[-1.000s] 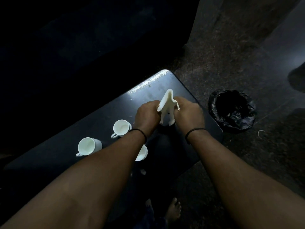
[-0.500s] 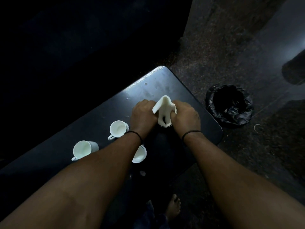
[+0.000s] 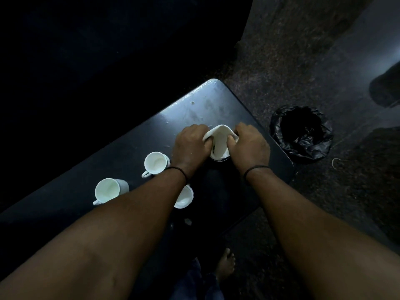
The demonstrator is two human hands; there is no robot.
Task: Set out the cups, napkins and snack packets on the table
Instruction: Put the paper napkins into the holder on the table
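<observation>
Grip: both of my hands pinch one white napkin between them at the centre of the frame; my fingers are curled closed on its edges.
Left hand: my left hand holds the napkin's left edge, thumb and fingers pressed together on it.
Right hand: my right hand holds the right edge, thumb tucked against the cloth.
Napkin: it arches up between my hands, and its lower end sits in a cup that is mostly hidden beneath it.
Table: a dark, glossy table runs from the lower left to a rounded corner above the centre of the frame.
Other cups: three white cups stand on the table to the left of my hands. One is just beside my left wrist, one is further towards the lower left, and one is half hidden under my left forearm.
Wrists: a thin dark band circles each wrist.
Floor: speckled dark floor fills the right side; a bin lined with a black bag stands right of the table.
Bottom of frame: my bare foot shows below the table edge.
</observation>
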